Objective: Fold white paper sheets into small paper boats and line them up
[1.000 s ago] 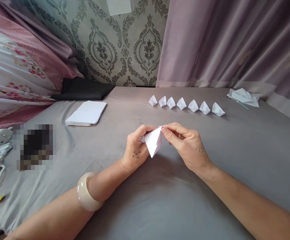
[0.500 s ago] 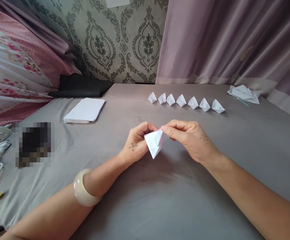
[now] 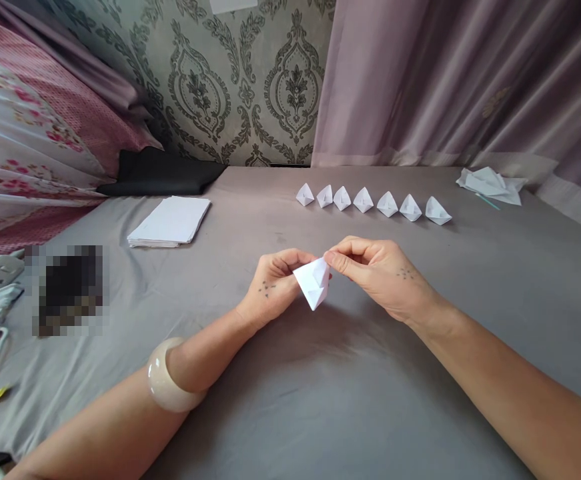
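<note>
Handling Report: Folded Paper Held at Its Upper Corner

Item under inspection: one small, pointed, white folded-paper piece (image 3: pixel 312 285), held above the grey cloth-covered tabletop (image 3: pixel 290 413), between the two hands and touching both.

Right hand (image 3: pixel 377 277): grip pinching the upper corner, thumb and fingers pressed together on it. Left hand (image 3: pixel 276 285): grip closed about the left side; its fingertips are partly hidden behind the paper, so their exact placement cannot be told.

Assessment: the piece is judged very light, stiff along its creases and soft across its flat faces. Slipping seems unlikely; crushing or tearing at the points is the greater risk. Recommended hold: light pressure on layered corners and folded edges, with the broad faces left unsqueezed.

Beyond stands a row of seven white, boat-shaped folded-paper pieces (image 3: pixel 363 201), well apart from both hands.
</note>
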### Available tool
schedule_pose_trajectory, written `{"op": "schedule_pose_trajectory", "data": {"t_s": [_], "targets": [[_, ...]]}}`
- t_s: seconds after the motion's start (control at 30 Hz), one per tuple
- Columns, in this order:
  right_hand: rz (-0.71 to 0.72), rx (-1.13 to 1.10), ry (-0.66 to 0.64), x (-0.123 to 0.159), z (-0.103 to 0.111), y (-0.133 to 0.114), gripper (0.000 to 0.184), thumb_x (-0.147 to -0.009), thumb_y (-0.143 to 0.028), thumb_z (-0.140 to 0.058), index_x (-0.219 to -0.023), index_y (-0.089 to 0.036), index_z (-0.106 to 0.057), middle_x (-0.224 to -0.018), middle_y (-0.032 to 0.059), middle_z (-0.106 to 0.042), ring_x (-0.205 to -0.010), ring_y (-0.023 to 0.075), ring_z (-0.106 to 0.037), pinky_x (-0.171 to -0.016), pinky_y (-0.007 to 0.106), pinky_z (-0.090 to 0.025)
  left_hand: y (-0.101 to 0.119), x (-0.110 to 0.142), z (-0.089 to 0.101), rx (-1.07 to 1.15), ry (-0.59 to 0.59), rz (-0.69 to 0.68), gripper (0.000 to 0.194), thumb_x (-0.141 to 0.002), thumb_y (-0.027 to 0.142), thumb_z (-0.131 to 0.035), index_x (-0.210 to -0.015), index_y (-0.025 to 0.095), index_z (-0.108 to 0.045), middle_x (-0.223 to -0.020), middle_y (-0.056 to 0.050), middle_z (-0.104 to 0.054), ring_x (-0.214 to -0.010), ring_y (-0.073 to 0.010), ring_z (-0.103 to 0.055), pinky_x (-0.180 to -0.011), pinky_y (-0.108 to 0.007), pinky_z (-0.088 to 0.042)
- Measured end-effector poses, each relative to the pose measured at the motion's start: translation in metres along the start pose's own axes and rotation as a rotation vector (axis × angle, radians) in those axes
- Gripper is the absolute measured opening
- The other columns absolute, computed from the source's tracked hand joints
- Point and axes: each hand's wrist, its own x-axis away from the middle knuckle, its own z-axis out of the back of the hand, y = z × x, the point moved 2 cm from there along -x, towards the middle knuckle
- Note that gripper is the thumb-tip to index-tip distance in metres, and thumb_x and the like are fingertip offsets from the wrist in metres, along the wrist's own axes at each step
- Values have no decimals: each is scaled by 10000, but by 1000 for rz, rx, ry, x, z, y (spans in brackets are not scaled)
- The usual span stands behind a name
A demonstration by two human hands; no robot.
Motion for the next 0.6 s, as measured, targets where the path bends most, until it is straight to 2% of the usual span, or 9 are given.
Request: {"op": "schedule_pose_trajectory", "data": {"t_s": [0.1, 0.2, 0.27, 0.37, 0.47, 0.6], "targets": [[-21, 105, 27, -4, 4, 7, 214, -794, -404, -641, -763, -207, -718, -848, 14, -681, -787, 154, -591, -760, 313, -439, -1, 0, 0, -102, 41, -99, 195, -770, 257, -691, -941, 162, -690, -860, -55, -714, -777, -156, -651, -722, -261, -514], [-78, 49, 13, -7, 3, 16, 242, -797, -422, -627, -823, -200, -719, -852, 27, -689, -806, 165, -603, -748, 314, -453, -3, -1, -1, -163, 108, -154, 153, -762, 233, -688, -902, 172, -677, -839, -37, -688, -762, -137, -621, -716, -245, -496], [-113, -49, 7, -7, 0, 20, 266, -810, -406, -602, -948, -202, -702, -876, 40, -690, -839, 174, -616, -724, 309, -469, -7, -4, -1, -96, 145, -88, 139, -761, 238, -676, -880, 170, -654, -795, -22, -672, -702, -121, -605, -646, -226, -480], [-139, -88, -23, -4, -8, 22, 377, -782, -301, -602, -1150, -217, -595, -1066, 68, -663, -926, 184, -620, -708, 303, -489, -15, -9, 2, 6, 241, 61, 136, -744, 237, -668, -844, 161, -614, -709, 10, -640, -610, -97, -573, -550, -194, -433], [-86, 109, -4, -1, -18, 25, 416, -729, -250, -625, -1137, -229, -551, -1177, 67, -606, -881, 165, -611, -680, 294, -483, -22, -12, 5, -54, 263, 139, 115, -730, 226, -658, -798, 153, -600, -682, 13, -631, -596, -98, -564, -538, -196, -420], [26, 429, 123, -2, -25, 34, 158, -794, -248, -552, -944, -211, -582, -980, 36, -632, -698, 132, -563, -647, 295, -438, -21, -13, 2, -319, 205, 133, 80, -759, 241, -613, -772, 163, -601, -655, 10, -610, -584, -108, -546, -531, -214, -402]]}}
